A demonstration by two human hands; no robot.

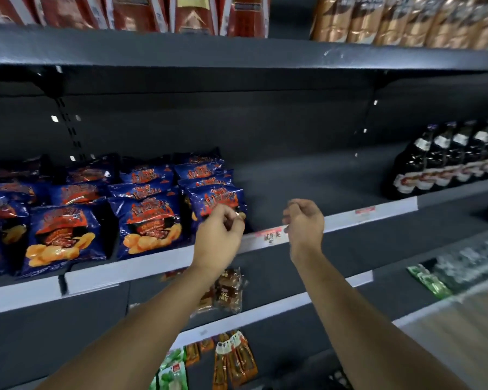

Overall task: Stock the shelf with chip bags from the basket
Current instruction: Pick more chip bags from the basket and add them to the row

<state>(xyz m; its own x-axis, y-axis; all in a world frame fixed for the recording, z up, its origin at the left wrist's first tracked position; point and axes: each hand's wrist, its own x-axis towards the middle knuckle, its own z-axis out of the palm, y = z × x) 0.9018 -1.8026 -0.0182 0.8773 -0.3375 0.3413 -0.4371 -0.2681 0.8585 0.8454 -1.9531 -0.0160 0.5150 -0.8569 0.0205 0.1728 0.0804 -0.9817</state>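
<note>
Found the chip bags (144, 220) on the left part of the middle shelf (307, 178), packed in rows from front edge to back. Saw them standing upright, long axis vertical, tops tipped slightly rearward, printed fronts facing the aisle. Made out dark blue film, orange flame-styled lettering and yellow chips pictured low down; could not read the brand, too blurred. Caught the left hand (219, 229) at the lower right corner of the rightmost front bag, fingers curled at its edge; could not tell whether pinching or only touching. Saw the right hand (303, 220) just beside, over the white price strip (395, 208), fingers curled in on nothing. Spotted a red-and-white label (271, 235) there, print illegible. Noted dark bottles (445, 161) far right.
</note>
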